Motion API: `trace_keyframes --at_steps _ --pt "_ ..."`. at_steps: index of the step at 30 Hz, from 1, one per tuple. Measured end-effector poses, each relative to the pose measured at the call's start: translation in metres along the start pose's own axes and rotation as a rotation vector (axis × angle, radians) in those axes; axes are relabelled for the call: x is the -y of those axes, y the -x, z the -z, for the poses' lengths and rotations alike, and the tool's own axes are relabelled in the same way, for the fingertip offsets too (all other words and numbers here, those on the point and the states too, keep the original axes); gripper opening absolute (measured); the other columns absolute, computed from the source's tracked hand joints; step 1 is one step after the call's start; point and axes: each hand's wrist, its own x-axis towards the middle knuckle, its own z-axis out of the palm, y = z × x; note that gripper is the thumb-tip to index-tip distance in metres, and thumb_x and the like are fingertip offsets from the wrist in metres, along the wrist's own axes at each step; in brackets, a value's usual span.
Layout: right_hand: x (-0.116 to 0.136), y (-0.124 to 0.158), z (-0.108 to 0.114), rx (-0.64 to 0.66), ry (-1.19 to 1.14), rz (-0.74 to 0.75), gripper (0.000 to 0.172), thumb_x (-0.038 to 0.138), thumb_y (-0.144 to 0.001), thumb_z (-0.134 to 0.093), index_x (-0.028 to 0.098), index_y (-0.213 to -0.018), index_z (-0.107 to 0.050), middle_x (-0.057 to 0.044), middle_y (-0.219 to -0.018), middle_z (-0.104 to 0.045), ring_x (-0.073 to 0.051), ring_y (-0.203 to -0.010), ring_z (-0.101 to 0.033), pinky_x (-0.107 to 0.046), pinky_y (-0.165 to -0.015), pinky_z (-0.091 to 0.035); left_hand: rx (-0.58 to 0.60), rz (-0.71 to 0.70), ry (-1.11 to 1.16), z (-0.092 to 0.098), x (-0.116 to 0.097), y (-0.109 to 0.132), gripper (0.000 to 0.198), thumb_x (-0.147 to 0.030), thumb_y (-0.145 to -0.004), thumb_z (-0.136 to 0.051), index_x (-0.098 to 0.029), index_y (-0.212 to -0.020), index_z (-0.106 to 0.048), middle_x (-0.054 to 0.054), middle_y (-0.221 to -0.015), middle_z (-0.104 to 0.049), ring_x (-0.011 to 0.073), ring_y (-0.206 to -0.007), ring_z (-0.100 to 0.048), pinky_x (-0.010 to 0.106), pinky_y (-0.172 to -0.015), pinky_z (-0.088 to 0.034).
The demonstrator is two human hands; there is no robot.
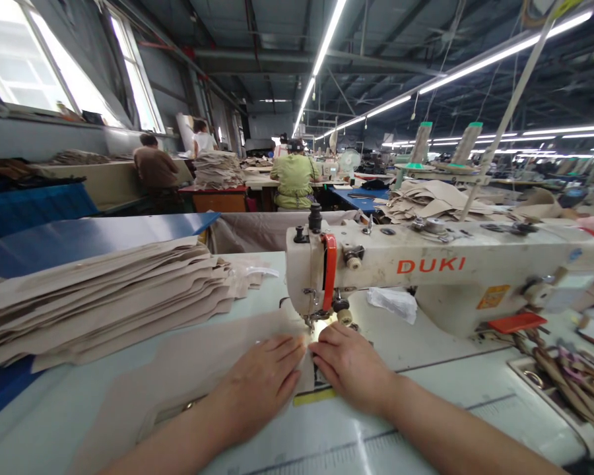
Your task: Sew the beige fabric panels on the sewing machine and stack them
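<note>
A flat beige fabric piece (188,349) lies on the pale table and runs up to the needle area of a white sewing machine (376,264). My left hand (264,376) rests on this fabric, fingers stretched out flat and pointing at the presser foot (310,323). Just right of the foot is my right hand (351,359), its fingers curled and pressed together at the fabric's edge. The fingertips of both hands are close together in front of the needle, beside the lit work spot. What lies under the right fingers is partly hidden.
A tall stack of beige fabric pieces (103,290) lies at the left. A crumpled white scrap (392,303) is under the machine arm. Straps and rings fill a tray (549,396) at the right. Ahead, a person in a yellow-green top (296,175) sits at another table.
</note>
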Motion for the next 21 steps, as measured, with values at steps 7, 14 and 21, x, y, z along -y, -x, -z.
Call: trace_keyframes --at_steps 7,14,21 --pt "-0.003 -0.002 0.001 0.031 0.031 -0.069 0.018 0.020 -0.096 -0.048 0.017 -0.092 -0.066 -0.006 -0.088 -0.063 -0.019 -0.084 -0.055 -0.031 -0.081 -0.045 -0.030 0.009 0.008 -0.004 0.005 -0.009 0.036 -0.024 -0.096 -0.036 -0.016 -0.118 -0.063 0.010 -0.116 -0.069 0.0214 -0.106 -0.063 0.037 -0.091 -0.052" --pt "-0.002 -0.004 0.002 0.048 0.081 -0.058 0.018 0.018 -0.097 -0.048 0.016 -0.091 -0.065 -0.007 -0.088 -0.063 -0.019 -0.082 -0.055 -0.032 -0.081 -0.043 -0.059 -0.021 0.003 -0.010 0.009 -0.010 0.036 -0.023 -0.097 -0.034 -0.016 -0.119 -0.062 0.009 -0.118 -0.069 0.0214 -0.107 -0.063 0.037 -0.091 -0.052" --pt "-0.002 -0.006 0.003 0.033 0.062 -0.078 0.017 0.018 -0.096 -0.049 0.016 -0.093 -0.066 -0.006 -0.089 -0.064 -0.019 -0.082 -0.055 -0.031 -0.079 -0.043 -0.086 -0.036 0.016 -0.010 0.010 -0.013 0.037 -0.024 -0.098 -0.032 -0.015 -0.115 -0.063 0.009 -0.114 -0.070 0.0212 -0.105 -0.063 0.037 -0.091 -0.051"
